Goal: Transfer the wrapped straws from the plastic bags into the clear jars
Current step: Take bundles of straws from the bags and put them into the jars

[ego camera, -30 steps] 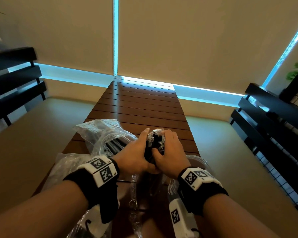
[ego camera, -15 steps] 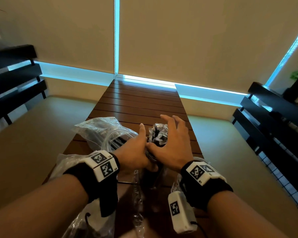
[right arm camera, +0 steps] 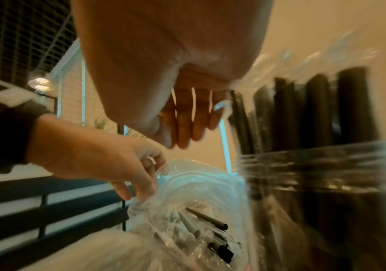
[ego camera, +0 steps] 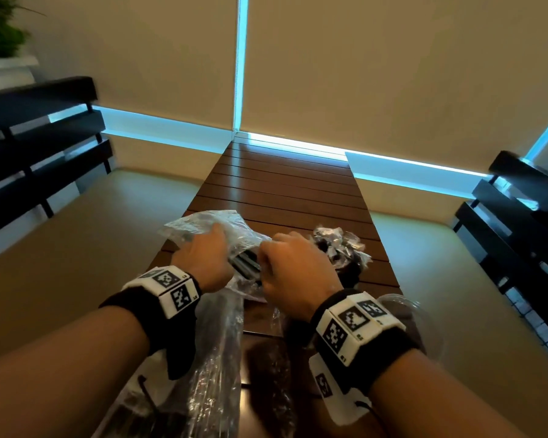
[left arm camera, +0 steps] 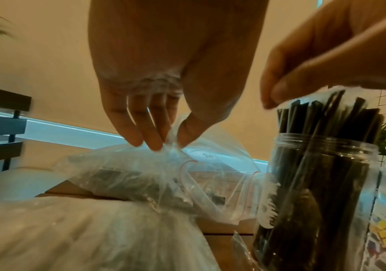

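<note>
A clear jar [ego camera: 345, 263] packed with black wrapped straws [left arm camera: 321, 117] stands on the slatted wooden table [ego camera: 285, 184], right of both hands. To its left lies a clear zip bag [ego camera: 200, 224] with a few black straws [right arm camera: 208, 220] inside. My left hand [left arm camera: 168, 144] pinches the bag's upper edge between thumb and fingers. My right hand [right arm camera: 175, 143] hovers between bag and jar, its fingers curled with nothing in them. In the head view the right hand [ego camera: 266, 251] hides part of the bag's mouth.
A second, crumpled plastic bag [ego camera: 215, 358] lies near the table's front edge under my left forearm. Another clear jar [ego camera: 424, 324] stands behind my right wrist. Dark benches [ego camera: 38, 147] flank the narrow table; the far slats are bare.
Both hands have let go of the straw bundle in the jar and moved left. The left hand has taken hold of the zip bag's edge; the right hand followed.
</note>
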